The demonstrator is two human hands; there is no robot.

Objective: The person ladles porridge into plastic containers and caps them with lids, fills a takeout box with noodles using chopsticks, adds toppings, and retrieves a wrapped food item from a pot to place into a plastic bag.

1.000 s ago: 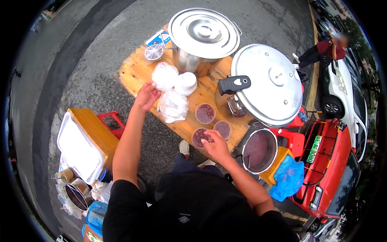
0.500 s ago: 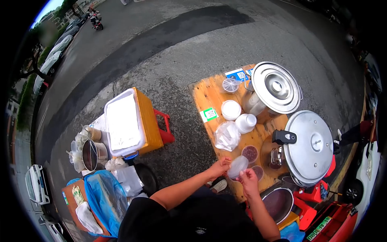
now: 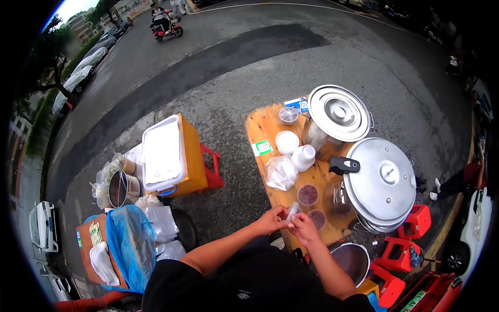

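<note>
Above the near edge of the wooden table, my left hand and my right hand pinch a clear plastic lid between them. The lid is turned almost edge-on, and I cannot tell whether it is one lid or a few together. Just beyond my hands stand two bowls of dark red food, the farther bowl and the nearer bowl. A crumpled clear plastic bag lies beyond them, beside the stacked white bowls.
A large pressure cooker and a lidded steel pot line the table's right side. An uncovered pot of dark liquid sits near my right forearm, with red stools beyond. Left stands a yellow box. A scooter rider passes.
The lid has tipped from broadside to nearly edge-on, and my hands have come closer together. My view has shifted slightly. The scooter rider has come nearer and moved right.
</note>
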